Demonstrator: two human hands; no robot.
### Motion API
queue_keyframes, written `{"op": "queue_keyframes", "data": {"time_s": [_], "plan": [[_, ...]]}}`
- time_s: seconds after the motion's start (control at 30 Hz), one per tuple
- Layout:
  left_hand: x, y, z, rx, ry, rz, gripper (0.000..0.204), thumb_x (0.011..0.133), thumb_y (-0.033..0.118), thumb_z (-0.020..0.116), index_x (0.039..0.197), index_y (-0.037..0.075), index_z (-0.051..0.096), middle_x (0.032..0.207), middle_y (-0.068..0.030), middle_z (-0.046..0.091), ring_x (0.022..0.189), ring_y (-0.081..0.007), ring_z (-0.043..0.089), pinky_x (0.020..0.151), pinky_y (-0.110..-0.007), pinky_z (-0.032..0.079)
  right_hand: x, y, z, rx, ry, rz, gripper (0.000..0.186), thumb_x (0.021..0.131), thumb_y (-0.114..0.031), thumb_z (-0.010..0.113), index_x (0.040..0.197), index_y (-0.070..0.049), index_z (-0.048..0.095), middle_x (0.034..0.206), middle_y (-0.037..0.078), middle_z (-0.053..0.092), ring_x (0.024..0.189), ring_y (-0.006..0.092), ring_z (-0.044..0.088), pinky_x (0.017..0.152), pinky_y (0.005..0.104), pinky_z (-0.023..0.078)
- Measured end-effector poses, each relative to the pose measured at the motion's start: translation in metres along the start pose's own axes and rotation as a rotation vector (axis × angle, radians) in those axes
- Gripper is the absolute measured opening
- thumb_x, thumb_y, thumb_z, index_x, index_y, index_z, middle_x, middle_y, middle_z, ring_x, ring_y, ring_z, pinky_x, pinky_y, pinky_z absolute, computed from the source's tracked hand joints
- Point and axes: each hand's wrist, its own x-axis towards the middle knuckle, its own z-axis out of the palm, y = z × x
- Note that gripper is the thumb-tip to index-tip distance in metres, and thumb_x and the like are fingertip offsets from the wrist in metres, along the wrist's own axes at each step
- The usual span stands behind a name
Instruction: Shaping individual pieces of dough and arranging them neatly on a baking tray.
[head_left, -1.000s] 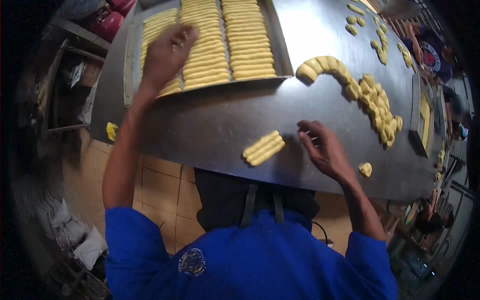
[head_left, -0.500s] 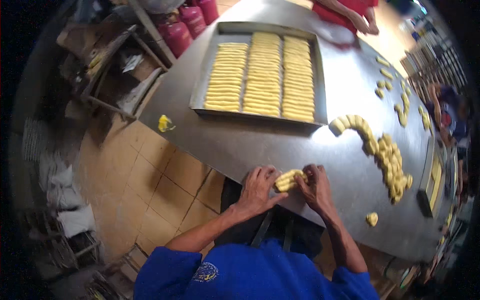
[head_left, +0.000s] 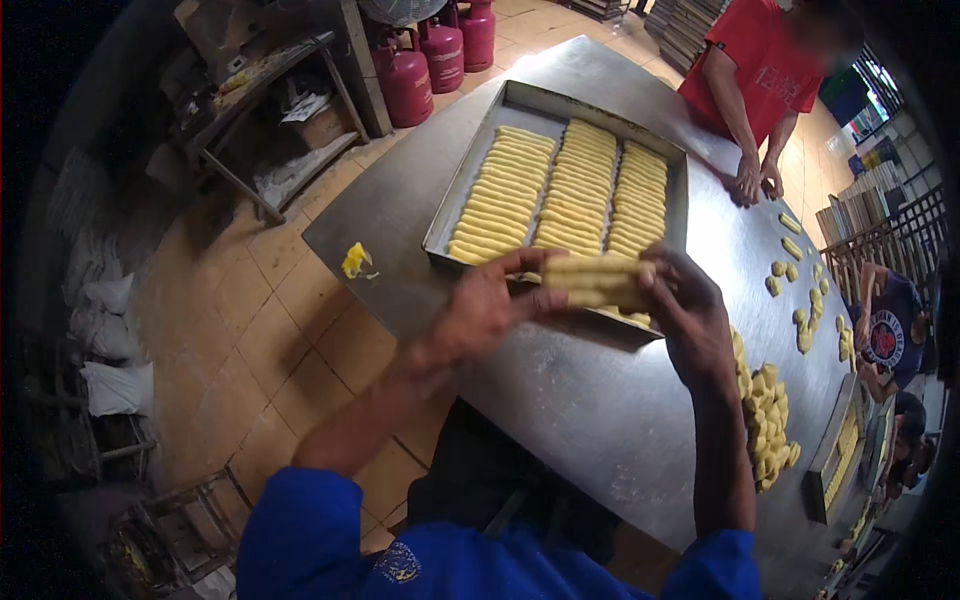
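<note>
While a small stack of dough sticks [head_left: 597,281] hung pressed between both palms above the near edge of the baking tray [head_left: 466,182], the left hand [head_left: 482,307] and right hand [head_left: 686,312] were each half closed against one end. This looked like the carrying step; next, lowering the stack level into the tray's near gap beside the filled rows.

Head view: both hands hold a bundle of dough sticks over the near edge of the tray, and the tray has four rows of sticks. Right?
Not quite. The head view shows three rows in the baking tray, not four. The rest holds: the left hand and right hand hold the bundle of dough sticks between them over the tray's near edge.
</note>
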Motion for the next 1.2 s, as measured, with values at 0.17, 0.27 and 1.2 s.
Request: {"op": "queue_keyframes", "data": {"time_s": [0.17,0.27,1.2], "plan": [[0.101,0.048,-0.066,0.364,0.010,0.182,0.052,0.091,0.017,0.076,0.138,0.006,0.057,0.114,-0.0112,0.064,0.098,-0.0164,0.066,0.089,-0.028,0.056,0.120,0.022,0.020,0.176,-0.067,-0.115,0.044,0.094,-0.021,0.073,0.126,0.003,0.057,0.107,0.015,0.068,0.099,0.0193,0.068,0.087,0.0297,0.057],[0.187,0.058,-0.116,0.503,0.024,0.168,0.039,0.093,0.016,0.073,0.126,0.000,0.063,0.105,-0.0097,0.068,0.094,-0.0163,0.067,0.085,-0.030,0.058,0.208,0.042,0.024,0.286,-0.109,-0.163,0.042,0.093,-0.017,0.074,0.125,0.005,0.058,0.106,0.017,0.068,0.100,0.0214,0.068,0.089,0.0322,0.059],[0.350,0.022,-0.154,1.737,0.014,-0.009,0.027,0.086,-0.002,0.053,0.105,-0.009,0.071,0.118,-0.0331,0.065,0.111,-0.0451,0.065,0.092,-0.051,0.054,0.434,0.141,0.046,-0.958,-0.138,-0.183,0.035,0.081,-0.030,0.077,0.111,-0.012,0.075,0.100,0.016,0.075,0.094,0.0332,0.071,0.086,0.0412,0.056]]}}
